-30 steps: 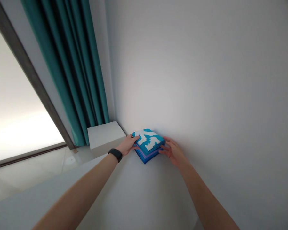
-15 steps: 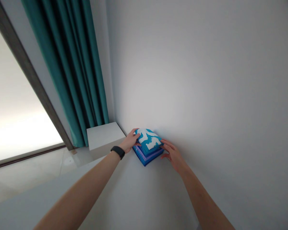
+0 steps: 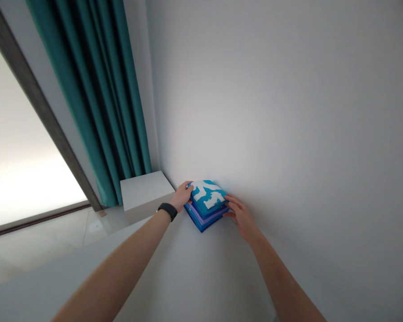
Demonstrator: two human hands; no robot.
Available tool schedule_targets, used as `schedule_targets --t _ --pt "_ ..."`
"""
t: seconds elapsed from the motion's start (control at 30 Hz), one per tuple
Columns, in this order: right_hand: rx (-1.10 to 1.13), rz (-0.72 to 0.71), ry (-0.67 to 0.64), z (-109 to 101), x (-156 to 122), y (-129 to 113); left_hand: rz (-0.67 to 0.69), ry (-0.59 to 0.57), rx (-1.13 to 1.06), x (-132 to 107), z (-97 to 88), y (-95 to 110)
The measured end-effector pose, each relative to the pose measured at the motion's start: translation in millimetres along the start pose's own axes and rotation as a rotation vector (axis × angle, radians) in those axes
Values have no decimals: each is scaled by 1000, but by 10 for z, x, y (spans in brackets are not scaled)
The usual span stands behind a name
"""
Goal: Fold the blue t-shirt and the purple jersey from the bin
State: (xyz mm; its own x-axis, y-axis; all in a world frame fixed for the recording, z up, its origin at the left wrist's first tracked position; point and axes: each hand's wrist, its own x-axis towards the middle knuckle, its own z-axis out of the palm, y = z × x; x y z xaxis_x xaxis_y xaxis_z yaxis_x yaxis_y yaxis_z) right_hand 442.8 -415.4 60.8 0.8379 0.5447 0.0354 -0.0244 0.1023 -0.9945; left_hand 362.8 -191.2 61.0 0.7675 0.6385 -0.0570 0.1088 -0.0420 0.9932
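Observation:
Against the wall lies a small stack of folded, cloth-like pieces. On top is a folded blue-and-white cloth [image 3: 208, 195]; under it show purple [image 3: 208, 220] and darker blue layers [image 3: 202, 228]. My left hand [image 3: 182, 196], with a black band [image 3: 168, 210] at the wrist, is closed on the left edge of the top cloth, thumb above and fingers partly hidden by it. My right hand [image 3: 240, 214] pinches the right side of the same cloth, its fingertips along the edge and the thumb lower, beside the lower layers.
The stack rests on a white surface [image 3: 184, 277] that meets the pale wall [image 3: 272, 112]. Beyond its left edge stand a white box-like cabinet [image 3: 146, 190] and a green curtain [image 3: 97, 98]. A bright window [image 3: 23, 134] and glossy floor [image 3: 53, 241] are at the left.
My left fingers have drawn in at the left edge of the top cloth, and my right thumb has moved closer to the stack. The top cloth looks slightly flatter.

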Motion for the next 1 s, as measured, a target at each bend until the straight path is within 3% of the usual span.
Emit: schedule_targets --t 0.2,0.33,0.4,0.47,0.57,0.77,1.0 --pt "67 21 58 -171 -55 150 85 57 167 54 -61 -92" --pt "35 30 97 -204 -121 220 258 119 304 -80 -63 -33" --pt "3 18 121 -189 -141 242 452 55 479 -211 3 52" --pt "-40 -20 137 -167 -147 264 671 -83 683 -344 106 125" --pt "-133 -100 180 -143 -145 291 841 -250 808 -474 269 141" --pt "-203 -80 162 -85 -189 285 880 -293 935 -487 385 16" --pt "-164 -37 113 10 -160 246 876 -269 957 -500 435 81"
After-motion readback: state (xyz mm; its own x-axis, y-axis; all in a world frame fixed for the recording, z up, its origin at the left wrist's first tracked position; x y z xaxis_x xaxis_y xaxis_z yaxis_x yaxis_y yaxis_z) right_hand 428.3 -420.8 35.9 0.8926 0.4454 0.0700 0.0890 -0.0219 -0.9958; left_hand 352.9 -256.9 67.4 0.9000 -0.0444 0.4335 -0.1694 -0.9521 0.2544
